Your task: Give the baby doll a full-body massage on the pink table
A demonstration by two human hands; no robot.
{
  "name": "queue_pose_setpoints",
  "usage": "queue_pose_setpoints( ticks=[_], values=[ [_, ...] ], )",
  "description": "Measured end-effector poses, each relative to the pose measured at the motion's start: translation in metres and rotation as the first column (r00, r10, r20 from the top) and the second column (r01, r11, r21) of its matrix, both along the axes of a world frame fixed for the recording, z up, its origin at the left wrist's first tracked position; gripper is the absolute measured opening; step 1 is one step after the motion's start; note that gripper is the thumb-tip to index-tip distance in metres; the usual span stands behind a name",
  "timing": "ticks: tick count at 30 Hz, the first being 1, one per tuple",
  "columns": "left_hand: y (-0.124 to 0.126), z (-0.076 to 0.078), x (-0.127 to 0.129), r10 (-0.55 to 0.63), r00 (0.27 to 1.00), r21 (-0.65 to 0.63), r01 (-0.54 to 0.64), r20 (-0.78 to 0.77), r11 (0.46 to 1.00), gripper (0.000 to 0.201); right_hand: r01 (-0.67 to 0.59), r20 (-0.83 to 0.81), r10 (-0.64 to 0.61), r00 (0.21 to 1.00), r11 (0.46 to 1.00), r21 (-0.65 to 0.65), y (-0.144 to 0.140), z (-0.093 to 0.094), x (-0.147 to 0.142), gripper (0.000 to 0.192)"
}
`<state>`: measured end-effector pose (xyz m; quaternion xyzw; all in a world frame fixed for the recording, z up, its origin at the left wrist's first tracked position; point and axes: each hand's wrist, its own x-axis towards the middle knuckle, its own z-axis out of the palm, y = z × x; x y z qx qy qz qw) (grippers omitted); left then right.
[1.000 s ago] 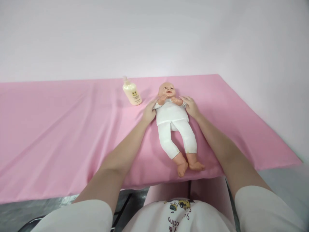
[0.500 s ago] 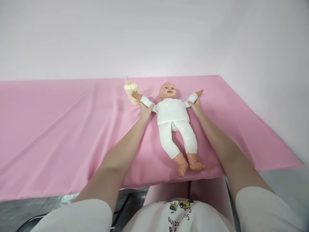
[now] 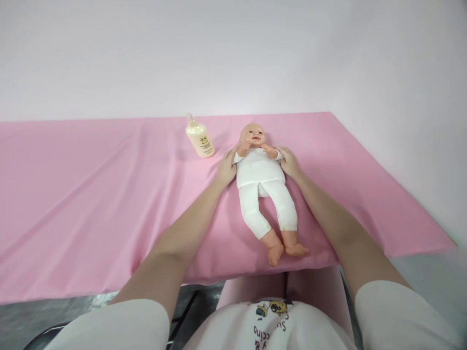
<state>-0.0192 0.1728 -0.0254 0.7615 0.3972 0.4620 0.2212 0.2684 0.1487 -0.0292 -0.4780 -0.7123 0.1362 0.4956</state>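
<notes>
Hands (image 3: 226, 168) fold doll's (image 3: 260, 175) arms; bottle (image 3: 199, 139) label unreadable.

The person's white shirt (image 3: 270, 325), at the bottom edge of the view, bears dark upside-down lettering beneath a small cartoon print, too cut off to read; the bottle (image 3: 200, 139) near the tabletop's far edge carries a small label, too blurred to read.

Bright even light, soft shadows, edges warped

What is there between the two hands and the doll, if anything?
Nothing visible. The left hand and the right hand are both against the doll at its shoulders. The lotion bottle stands apart, to the left.
</notes>
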Motion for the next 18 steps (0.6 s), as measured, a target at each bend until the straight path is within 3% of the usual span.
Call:
queue_pose_setpoints(
  ticks=[4, 9, 12, 15, 18],
  values=[
    [0.004, -0.006, -0.003, 0.16, 0.976, -0.079, -0.15, 0.146, 0.986, 0.052, 0.077, -0.167, -0.087, 0.982, 0.995, -0.064, 0.006, -0.008, 0.007, 0.049],
    [0.015, -0.011, -0.01, 0.313, 0.897, -0.229, -0.248, 0.313, 0.941, 0.054, 0.149, -0.289, -0.184, 0.939, 0.979, -0.139, 0.019, -0.017, 0.022, 0.076],
    [0.018, -0.011, -0.01, 0.321, 0.882, -0.259, -0.24, 0.345, 0.936, 0.051, 0.168, -0.358, -0.244, 0.901, 0.958, -0.231, 0.022, -0.018, 0.025, 0.083],
    [0.017, -0.011, -0.009, 0.302, 0.889, -0.243, -0.226, 0.345, 0.943, 0.047, 0.182, -0.333, -0.244, 0.911, 0.961, -0.207, 0.019, -0.017, 0.022, 0.084],
    [0.014, -0.011, -0.009, 0.256, 0.927, -0.178, -0.213, 0.275, 0.961, 0.043, 0.154, -0.241, -0.187, 0.952, 0.977, -0.148, 0.011, -0.013, 0.015, 0.065]
  ],
)
